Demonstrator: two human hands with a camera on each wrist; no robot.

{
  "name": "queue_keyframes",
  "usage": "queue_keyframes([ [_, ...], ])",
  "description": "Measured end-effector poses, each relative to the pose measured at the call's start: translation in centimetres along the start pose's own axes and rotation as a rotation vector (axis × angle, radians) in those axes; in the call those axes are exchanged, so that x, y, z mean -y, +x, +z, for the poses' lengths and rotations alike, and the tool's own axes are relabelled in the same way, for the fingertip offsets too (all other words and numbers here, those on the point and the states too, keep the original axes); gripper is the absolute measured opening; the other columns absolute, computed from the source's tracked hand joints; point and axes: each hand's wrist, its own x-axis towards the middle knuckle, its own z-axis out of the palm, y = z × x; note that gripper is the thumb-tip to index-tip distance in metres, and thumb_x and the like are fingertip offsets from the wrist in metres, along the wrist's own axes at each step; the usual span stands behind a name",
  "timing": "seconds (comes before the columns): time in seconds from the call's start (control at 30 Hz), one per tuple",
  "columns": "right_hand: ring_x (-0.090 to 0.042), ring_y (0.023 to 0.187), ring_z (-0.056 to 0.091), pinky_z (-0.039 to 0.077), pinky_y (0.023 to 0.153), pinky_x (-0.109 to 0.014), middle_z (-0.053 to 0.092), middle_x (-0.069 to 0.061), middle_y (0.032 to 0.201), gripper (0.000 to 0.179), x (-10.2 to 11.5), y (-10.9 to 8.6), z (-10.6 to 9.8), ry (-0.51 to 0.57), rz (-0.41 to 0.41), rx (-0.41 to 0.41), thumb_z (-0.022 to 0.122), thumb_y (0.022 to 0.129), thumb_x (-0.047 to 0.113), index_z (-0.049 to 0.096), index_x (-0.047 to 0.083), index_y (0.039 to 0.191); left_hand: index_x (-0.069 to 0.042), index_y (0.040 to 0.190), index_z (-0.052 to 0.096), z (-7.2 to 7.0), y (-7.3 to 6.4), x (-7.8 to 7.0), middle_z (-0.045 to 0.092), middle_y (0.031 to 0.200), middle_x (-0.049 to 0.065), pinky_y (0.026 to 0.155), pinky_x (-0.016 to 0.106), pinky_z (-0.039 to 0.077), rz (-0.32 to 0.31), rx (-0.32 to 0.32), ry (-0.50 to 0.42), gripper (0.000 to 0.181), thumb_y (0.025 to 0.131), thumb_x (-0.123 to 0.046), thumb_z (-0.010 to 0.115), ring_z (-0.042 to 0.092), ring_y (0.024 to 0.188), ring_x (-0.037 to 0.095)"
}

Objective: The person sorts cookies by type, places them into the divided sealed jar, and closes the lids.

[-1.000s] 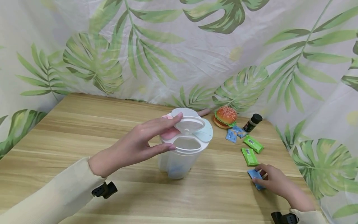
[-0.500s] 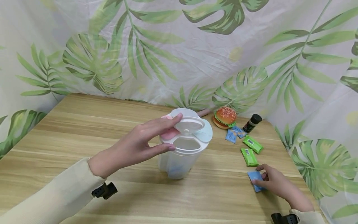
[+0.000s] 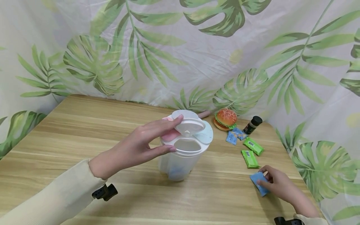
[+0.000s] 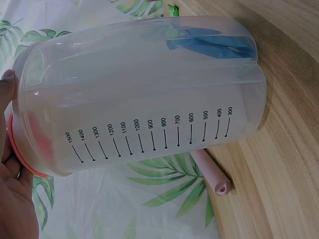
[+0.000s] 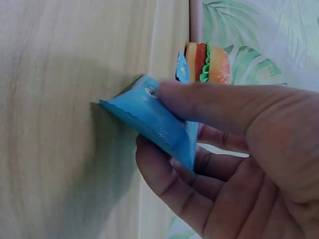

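Observation:
My left hand holds the top of a clear plastic storage container, with fingertips on a raised flap of the lid and the thumb at the rim of the opening beneath. The lid has pink, white and pale blue sections. In the left wrist view, something blue shows inside the container, whose wall carries a printed volume scale. My right hand pinches a small blue packet between thumb and fingers. The right wrist view has the packet tilted above the wooden table, its shadow below.
Two green packets lie beyond my right hand. Further back are two blue packets, a toy hamburger and a black-capped bottle. A pink roll lies behind the container. A leaf-patterned cloth hangs behind the table.
The blue packet has tilted and come up slightly in my right hand's pinch, shifting a little toward me. My left hand and the container have stayed put.

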Motion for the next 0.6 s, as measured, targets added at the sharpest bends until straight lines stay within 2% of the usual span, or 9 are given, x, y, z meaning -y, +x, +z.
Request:
queue_keyframes([
  [0.17, -0.001, 0.064, 0.045, 0.041, 0.054, -0.023, 0.058, 0.001, 0.078, 0.023, 1.1, -0.3, 0.1, -0.012, -0.080, -0.109, 0.073, 0.098, 0.012, 0.064, 0.000, 0.116, -0.008, 0.156, 0.051, 0.0, 0.0, 0.1, 0.068, 0.143, 0.011, 0.127, 0.033, 0.041, 0.003, 0.000, -0.001, 0.079, 0.086, -0.018, 0.087, 0.063, 0.134, 0.023],
  [0.27, 0.001, 0.065, 0.048, 0.043, 0.054, -0.022, 0.060, 0.001, 0.079, 0.021, 2.1, 0.0, 0.2, 0.008, -0.149, -0.195, 0.074, 0.097, 0.009, 0.064, 0.002, 0.114, -0.008, 0.156, 0.050, 0.1, 0.0, 0.1, 0.067, 0.143, 0.010, 0.127, 0.033, 0.041, 0.001, 0.004, -0.007, 0.080, 0.085, -0.016, 0.088, 0.063, 0.135, 0.022],
  [0.43, 0.001, 0.069, 0.054, 0.049, 0.055, -0.021, 0.066, -0.002, 0.086, 0.022, 4.2, 1.2, 0.2, 0.100, -0.282, -0.316, 0.074, 0.096, 0.003, 0.064, 0.001, 0.115, -0.010, 0.156, 0.050, 0.1, -0.1, 0.1, 0.068, 0.142, 0.010, 0.126, 0.033, 0.042, -0.007, 0.004, -0.010, 0.081, 0.085, -0.016, 0.088, 0.063, 0.135, 0.024],
  [0.6, -0.006, 0.064, 0.056, 0.046, 0.050, -0.023, 0.065, -0.001, 0.086, 0.021, 6.8, 2.4, -0.1, 0.217, -0.403, -0.400, 0.071, 0.096, -0.002, 0.063, 0.002, 0.116, -0.009, 0.156, 0.050, 0.2, -0.1, 0.2, 0.068, 0.142, 0.011, 0.125, 0.033, 0.043, -0.004, -0.002, -0.008, 0.079, 0.086, -0.017, 0.087, 0.062, 0.137, 0.025],
])
